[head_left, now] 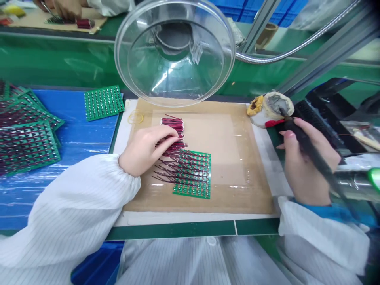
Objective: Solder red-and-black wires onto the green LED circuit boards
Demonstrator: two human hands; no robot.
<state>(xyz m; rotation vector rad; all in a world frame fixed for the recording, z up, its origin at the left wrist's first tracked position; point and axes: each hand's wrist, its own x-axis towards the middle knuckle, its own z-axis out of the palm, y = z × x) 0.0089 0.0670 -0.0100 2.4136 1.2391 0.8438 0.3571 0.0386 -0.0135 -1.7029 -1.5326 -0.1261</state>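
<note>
My left hand is closed in a pinch at the bundle of short dark red wires; its fingertips touch wires at the bundle's near end. Just below lies a green circuit board panel, with many dark red wires attached across it and sticking out to the left. My right hand grips a black-handled soldering iron. The iron's tip reaches into a round pale dish of grey material, beside a yellow sponge-like lump. A red object lies at the dish's near edge.
A clear round funnel-shaped hood hangs over the far side of the brown board. Wired panels are stacked at left near a bare panel. A yellow rubber band lies nearby. Across the bench, another person's hand works.
</note>
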